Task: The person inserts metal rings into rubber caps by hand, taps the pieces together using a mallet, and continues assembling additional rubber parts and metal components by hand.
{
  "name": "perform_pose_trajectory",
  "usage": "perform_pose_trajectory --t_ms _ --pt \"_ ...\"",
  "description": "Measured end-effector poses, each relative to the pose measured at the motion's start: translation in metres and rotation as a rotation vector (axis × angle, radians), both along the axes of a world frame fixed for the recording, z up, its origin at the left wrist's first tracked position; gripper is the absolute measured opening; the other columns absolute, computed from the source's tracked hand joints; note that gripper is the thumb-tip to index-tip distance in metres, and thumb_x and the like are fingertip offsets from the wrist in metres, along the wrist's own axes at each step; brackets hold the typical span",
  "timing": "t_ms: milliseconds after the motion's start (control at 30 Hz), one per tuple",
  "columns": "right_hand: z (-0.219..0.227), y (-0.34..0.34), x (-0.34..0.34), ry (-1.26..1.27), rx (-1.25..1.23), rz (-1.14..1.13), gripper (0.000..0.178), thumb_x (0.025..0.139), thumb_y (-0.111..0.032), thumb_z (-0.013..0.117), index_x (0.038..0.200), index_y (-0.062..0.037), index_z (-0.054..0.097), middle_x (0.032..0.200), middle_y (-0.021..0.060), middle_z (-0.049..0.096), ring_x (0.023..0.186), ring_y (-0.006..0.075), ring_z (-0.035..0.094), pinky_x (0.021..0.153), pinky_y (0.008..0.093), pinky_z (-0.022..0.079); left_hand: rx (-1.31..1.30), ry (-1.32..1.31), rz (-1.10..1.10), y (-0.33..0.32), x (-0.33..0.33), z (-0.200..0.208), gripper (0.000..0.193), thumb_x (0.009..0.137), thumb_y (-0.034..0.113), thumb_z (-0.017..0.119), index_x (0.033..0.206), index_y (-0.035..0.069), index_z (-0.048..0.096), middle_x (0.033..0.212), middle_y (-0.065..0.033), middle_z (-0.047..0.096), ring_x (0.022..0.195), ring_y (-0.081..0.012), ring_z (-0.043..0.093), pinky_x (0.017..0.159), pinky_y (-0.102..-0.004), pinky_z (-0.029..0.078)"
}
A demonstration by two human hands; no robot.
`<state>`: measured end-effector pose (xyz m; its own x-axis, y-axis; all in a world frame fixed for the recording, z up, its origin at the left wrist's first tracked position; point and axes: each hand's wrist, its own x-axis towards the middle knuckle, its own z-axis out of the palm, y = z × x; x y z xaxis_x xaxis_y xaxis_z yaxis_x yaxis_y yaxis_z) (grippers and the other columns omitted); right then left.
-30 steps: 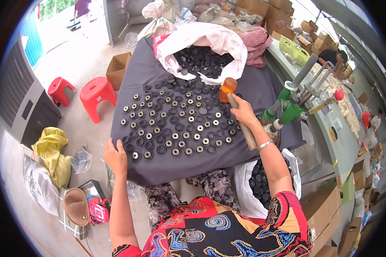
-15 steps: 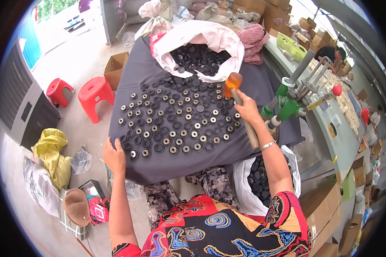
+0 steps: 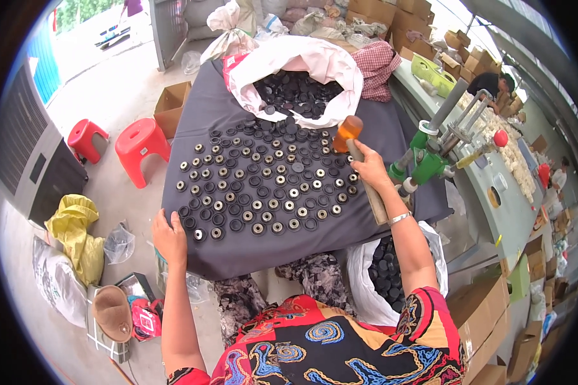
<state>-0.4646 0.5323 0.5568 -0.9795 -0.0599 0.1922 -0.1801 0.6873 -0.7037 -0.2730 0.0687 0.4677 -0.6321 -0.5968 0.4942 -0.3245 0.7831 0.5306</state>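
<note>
My right hand (image 3: 370, 168) is closed round the wooden handle of a mallet (image 3: 374, 202) with an amber-orange head. The head is over the right side of many small black rings (image 3: 244, 199), several with metal centres, laid out on a dark grey cloth (image 3: 237, 253). Whether it touches a ring cannot be made out. My left hand (image 3: 170, 239) rests at the table's front left edge, fingers stretched out on the cloth, beside the nearest ring (image 3: 200, 235). At the back of the table, a white sack (image 3: 331, 58) lies open, full of black round caps (image 3: 295, 93).
A green hand press (image 3: 430, 163) stands close to my right arm. Below the table's right front is another white sack (image 3: 359, 276) of black caps. Red stools (image 3: 141, 147) and a cardboard box (image 3: 171, 106) stand at left. Another person (image 3: 488, 83) bends over the far-right bench.
The mallet head has come down slightly, with my right hand still round the handle. My left hand stays at the table edge. The whole view has shifted a little.
</note>
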Motion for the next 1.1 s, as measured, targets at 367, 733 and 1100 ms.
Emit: perform_pose_trajectory --t_ms 367,733,1100 --pt "0.026 -0.001 0.002 -0.23 -0.044 -0.141 0.068 0.072 -0.009 0.066 0.137 -0.0066 0.047 0.116 0.0228 0.062 0.109 0.0337 0.061 0.094 0.0382 0.046 -0.01 -0.025 0.016 -0.001 0.002 -0.001 0.038 0.093 0.028 0.055 0.116 -0.002 0.057 0.114 -0.0195 0.061 0.107 -0.0361 0.056 0.091 -0.0433 0.043" --pt "0.01 0.021 0.015 0.041 -0.009 -0.099 0.068 0.073 -0.009 0.066 0.138 -0.0106 0.046 0.113 0.0224 0.064 0.104 0.0334 0.063 0.091 0.0376 0.048 0.001 -0.026 0.02 0.0 -0.002 0.001 0.038 0.093 0.029 0.055 0.116 -0.001 0.057 0.114 -0.0188 0.061 0.107 -0.0359 0.055 0.091 -0.0431 0.043" --pt "-0.007 0.029 0.03 0.105 -0.009 -0.07 0.068 0.072 -0.006 0.062 0.138 -0.0083 0.047 0.087 0.0167 0.068 0.061 0.0194 0.063 0.063 0.0322 0.051 0.003 -0.034 -0.003 0.004 -0.001 0.003 0.04 0.092 0.028 0.055 0.118 -0.002 0.057 0.115 -0.0205 0.061 0.109 -0.0364 0.055 0.094 -0.0425 0.042"
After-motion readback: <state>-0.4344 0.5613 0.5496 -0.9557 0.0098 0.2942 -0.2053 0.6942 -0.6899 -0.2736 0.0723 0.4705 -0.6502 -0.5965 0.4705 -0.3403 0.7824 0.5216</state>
